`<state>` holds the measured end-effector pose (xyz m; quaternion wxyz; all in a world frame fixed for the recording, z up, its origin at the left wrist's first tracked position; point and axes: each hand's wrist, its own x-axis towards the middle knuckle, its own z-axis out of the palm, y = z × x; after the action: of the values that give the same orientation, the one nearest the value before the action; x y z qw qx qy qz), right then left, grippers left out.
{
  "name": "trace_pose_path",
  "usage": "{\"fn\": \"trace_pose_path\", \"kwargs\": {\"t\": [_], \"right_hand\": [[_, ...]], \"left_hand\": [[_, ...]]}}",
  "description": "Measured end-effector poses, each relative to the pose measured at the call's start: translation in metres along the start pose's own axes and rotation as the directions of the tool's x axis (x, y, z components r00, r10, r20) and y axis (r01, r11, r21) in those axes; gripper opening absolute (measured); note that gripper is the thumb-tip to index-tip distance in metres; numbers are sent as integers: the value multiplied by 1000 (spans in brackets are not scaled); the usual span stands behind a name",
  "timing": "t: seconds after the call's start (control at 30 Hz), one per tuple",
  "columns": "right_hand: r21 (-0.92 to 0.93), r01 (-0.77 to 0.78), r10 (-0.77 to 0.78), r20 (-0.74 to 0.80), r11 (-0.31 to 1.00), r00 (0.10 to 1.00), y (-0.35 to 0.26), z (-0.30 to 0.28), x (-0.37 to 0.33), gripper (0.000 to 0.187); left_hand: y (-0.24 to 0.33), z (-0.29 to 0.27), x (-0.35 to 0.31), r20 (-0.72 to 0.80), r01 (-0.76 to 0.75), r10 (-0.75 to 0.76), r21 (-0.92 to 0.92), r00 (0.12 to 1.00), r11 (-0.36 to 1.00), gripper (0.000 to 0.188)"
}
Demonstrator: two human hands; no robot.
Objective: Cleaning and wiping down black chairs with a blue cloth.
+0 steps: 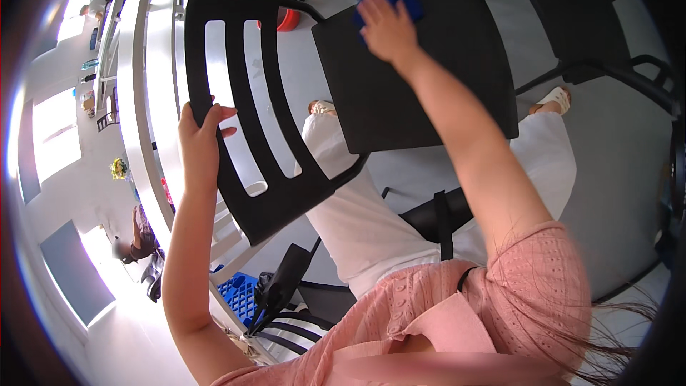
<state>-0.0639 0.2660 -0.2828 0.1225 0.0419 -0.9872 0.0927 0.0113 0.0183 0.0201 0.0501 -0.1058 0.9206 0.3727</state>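
Head view: the left hand (202, 132) is closed around the outer edge of the slatted backrest (243, 107) of a black plastic chair (421, 64), thumb on the near face and fingers wrapped behind; the grip appears to steady the chair against pressure applied elsewhere. The right hand (386, 28) lies flat, palm down and fingers spread, on the far part of the chair seat, pressing a blue cloth (404, 0) against the surface; the cloth shows only at the fingertips and beside the thumb, the remainder being hidden under the palm. The hand is open rather than clenched, holding the cloth by downward pressure, which suits wiping. The chair stands directly in front of the person, seat below the right hand and backrest below the left, turned so that the seat is within the right arm's reach. Beyond the left hand runs a white bench (143, 100) with a rounded edge. Past the right hand, a red object (288, 20) sits on the grey floor (614, 171), partly hidden by the backrest. To the right of the right forearm stands a second black chair (572, 14). Under the left forearm sits a blue crate (239, 297). Another person (139, 239) sits far off to the left.
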Motion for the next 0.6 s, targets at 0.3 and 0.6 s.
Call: {"fn": "trace_pose_path", "kwargs": {"t": [0.3,0.6], "right_hand": [[361,350,-416,121,864,901,-11,-56,-179,53],[-42,-202,199,-80,978,977,106,-64,-132,59]], "left_hand": [[-11,-7,3,9,-31,31,9,999,999,21],[-5,-1,2,21,-32,31,92,999,995,14]]}}
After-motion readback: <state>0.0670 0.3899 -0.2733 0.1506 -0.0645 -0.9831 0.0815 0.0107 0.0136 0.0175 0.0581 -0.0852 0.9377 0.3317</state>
